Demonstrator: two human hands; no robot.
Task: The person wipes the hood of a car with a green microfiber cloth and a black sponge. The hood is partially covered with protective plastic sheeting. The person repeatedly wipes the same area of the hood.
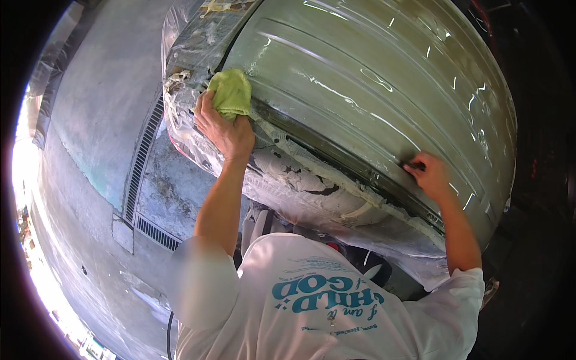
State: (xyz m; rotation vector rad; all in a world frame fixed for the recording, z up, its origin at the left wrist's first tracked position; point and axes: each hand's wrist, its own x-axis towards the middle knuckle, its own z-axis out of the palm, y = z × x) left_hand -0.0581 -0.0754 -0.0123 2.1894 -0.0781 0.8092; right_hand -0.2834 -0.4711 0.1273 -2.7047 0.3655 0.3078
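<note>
A wet, grey-green vehicle panel (336,90) with long raised ribs curves away in front of me. At its near left corner my left hand (227,131) is closed on a lime-green cloth (231,93), which bunches up above the fingers. Farther right, my right hand (433,175) rests on the panel close to its near edge, fingers pinched together. A small dark piece (413,166) shows at those fingertips; its kind is too small to make out. Between the hands runs a dark channel (324,143) along the panel's edge.
Dusty, torn masking film (294,180) covers the part nearest my body, and clear plastic (180,36) hangs at the left corner. Left of the vehicle lies a concrete floor (90,120) with slotted drain grates (144,159). A dark cable (170,336) hangs beside me.
</note>
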